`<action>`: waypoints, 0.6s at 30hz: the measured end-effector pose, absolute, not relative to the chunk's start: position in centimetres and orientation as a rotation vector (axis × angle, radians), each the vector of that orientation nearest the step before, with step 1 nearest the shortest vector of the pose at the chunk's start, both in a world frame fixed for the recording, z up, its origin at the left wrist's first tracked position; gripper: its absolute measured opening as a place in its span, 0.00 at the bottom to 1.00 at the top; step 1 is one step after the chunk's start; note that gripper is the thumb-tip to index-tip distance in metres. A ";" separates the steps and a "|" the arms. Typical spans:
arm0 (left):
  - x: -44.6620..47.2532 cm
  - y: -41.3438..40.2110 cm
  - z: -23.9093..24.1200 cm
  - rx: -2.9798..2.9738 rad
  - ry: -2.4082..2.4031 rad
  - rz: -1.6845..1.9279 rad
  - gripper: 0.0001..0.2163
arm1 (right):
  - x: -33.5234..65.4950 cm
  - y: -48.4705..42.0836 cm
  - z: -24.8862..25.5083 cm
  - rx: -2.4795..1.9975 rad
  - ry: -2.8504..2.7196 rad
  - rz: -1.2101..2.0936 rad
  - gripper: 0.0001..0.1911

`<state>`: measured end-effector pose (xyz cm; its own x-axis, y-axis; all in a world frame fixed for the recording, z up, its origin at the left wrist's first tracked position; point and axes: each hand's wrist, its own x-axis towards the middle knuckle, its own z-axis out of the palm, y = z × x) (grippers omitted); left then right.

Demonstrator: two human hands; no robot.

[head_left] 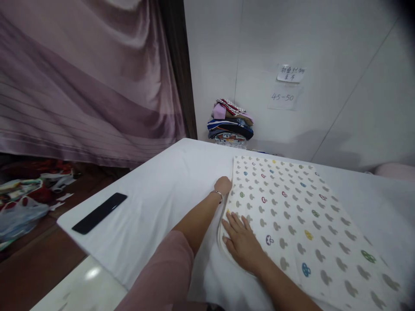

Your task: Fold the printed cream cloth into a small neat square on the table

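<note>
Resting flat on the mushroom-print cloth (292, 216), your right hand (241, 242) has its fingers (234, 221) spread wide, palm down, near the cloth's rounded near-left corner. Your left hand (223, 185) is farther out, at the cloth's left edge, with its fingers bent inward; they are mostly hidden, so you cannot tell from here whether they pinch the edge or only touch it. A bracelet (218, 195) circles your left wrist, and a pink sleeve (165, 272) covers your upper arm on that side.

The cloth lies spread over the right part of the white counter (181, 172), pale with rows of grey mushrooms and a few in blue, red, green, yellow and purple. Its left edge looks layered. Well apart from it, near the counter's left end, you have a flat black slab (99, 213). Past the far edge stands a stack of folded fabrics (231, 123) against the white wall (210, 52), where two paper notes are fixed, the lower note (282, 97) reading "45-50". A pinkish curtain (97, 86) hangs at your left.
</note>
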<state>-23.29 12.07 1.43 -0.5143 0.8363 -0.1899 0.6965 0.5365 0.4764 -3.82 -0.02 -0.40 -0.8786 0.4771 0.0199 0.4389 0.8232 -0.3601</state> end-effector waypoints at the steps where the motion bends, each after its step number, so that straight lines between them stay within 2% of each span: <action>1: -23.3 12.2 1.5 1.253 2.380 0.473 0.12 | -3.8 0.0 -0.4 -0.732 -2.898 0.535 0.27; 12: -23.6 13.4 1.3 1.259 2.363 0.428 0.14 | -3.8 0.0 -0.4 -0.740 -2.895 0.534 0.27; 18: -23.8 12.6 1.8 1.333 2.338 0.502 0.09 | -3.8 0.0 -0.4 -0.727 -2.891 0.532 0.27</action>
<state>-23.84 12.65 1.81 -0.4641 0.8704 -0.1645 0.7262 0.4802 0.4919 -3.83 0.00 -0.43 -0.8787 0.4768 0.0237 0.4371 0.8235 -0.3617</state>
